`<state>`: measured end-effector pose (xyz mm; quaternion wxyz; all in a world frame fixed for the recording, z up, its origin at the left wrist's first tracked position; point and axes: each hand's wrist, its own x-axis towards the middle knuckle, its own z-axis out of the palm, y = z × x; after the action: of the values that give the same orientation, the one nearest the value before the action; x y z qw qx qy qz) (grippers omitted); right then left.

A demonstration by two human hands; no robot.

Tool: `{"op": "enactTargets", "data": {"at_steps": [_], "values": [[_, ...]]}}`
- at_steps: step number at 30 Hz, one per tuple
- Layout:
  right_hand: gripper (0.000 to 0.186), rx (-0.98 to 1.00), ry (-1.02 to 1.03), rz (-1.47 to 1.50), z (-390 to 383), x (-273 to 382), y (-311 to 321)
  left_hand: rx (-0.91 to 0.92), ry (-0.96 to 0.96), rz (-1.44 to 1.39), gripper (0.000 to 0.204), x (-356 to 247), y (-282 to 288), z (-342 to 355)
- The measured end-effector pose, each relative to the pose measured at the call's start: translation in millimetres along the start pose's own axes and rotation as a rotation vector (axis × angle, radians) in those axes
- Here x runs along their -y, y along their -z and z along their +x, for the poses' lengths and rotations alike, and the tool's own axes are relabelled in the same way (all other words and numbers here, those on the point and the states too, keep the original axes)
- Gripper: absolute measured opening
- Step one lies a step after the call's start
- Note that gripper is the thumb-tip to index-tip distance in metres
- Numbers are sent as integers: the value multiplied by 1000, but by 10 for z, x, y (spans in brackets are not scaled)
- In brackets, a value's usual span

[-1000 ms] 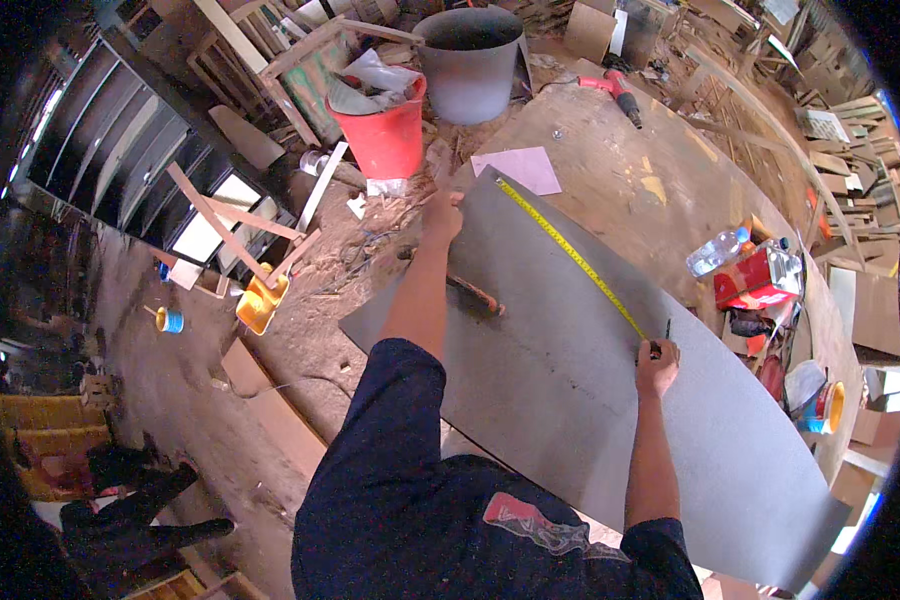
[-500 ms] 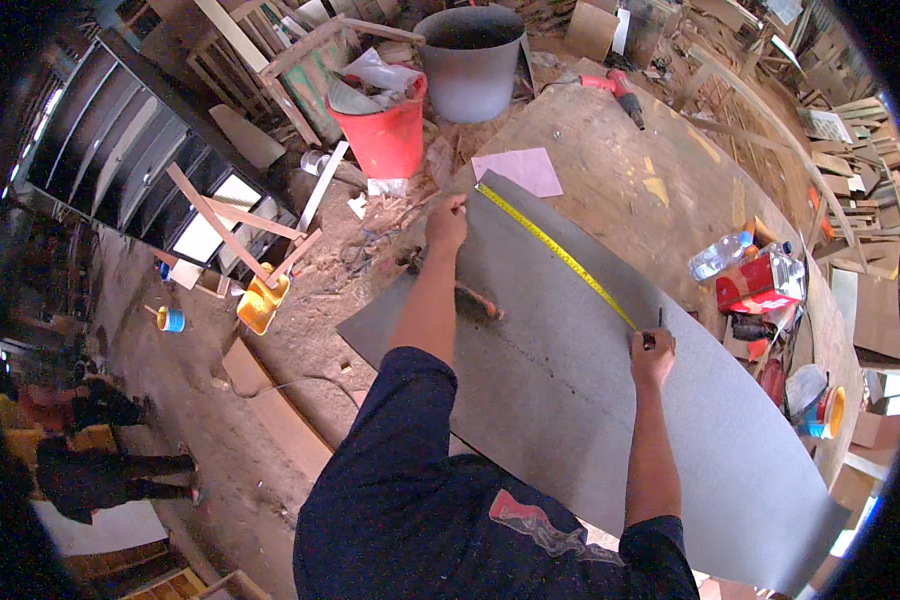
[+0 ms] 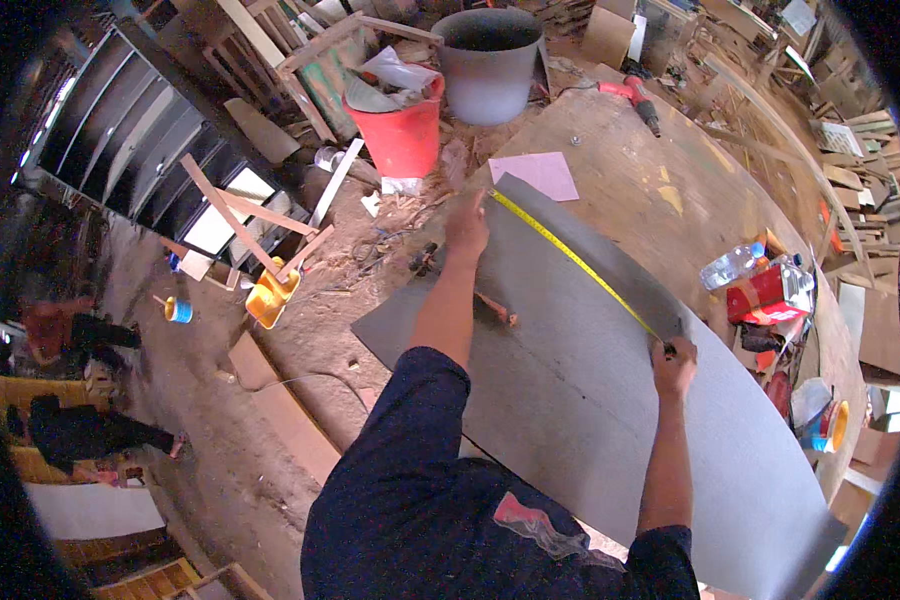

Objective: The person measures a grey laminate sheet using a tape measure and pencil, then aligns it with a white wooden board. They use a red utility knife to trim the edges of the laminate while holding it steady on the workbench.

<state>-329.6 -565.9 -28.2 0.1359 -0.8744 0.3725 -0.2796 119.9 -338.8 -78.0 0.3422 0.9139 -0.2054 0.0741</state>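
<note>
A large grey sheet lies on the wooden table in front of me. Across its far part runs a yellow tape measure, pulled out in a straight line. My left hand is closed at the tape's far left end, by the sheet's edge. At the other end my right hand is closed round a dark object, seemingly the tape's case, which the fingers mostly hide. A thin dark stick, possibly a pencil, shows above that hand. Near my left forearm, what looks like a hammer lies on the sheet.
On the wooden table are pink paper, a red power drill, plastic bottles and a red box. A red bucket and grey tub stand beyond. Two people are at lower left.
The view has shifted slightly, so the scene sits a little further right. Both hands stay at the two ends of the tape. At lower left the people have changed position.
</note>
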Motion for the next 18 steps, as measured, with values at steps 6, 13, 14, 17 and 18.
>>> {"op": "enactTargets", "data": {"at_steps": [6,13,14,17,18], "values": [[15,-24,-79,-69,-272,-689,344,220,-66,212,57,-73,-32,43],[17,-33,-208,-135,-462,-1243,814,35,-251,181,56,269,-142,138],[22,-96,-195,-171,-501,-1400,849,76,-234,133,55,241,-143,166],[28,-52,-338,-336,-602,-1837,1053,154,-268,144,50,159,-184,246],[32,-65,-421,-276,-613,-1788,1113,28,-290,76,46,184,-229,188]]}}
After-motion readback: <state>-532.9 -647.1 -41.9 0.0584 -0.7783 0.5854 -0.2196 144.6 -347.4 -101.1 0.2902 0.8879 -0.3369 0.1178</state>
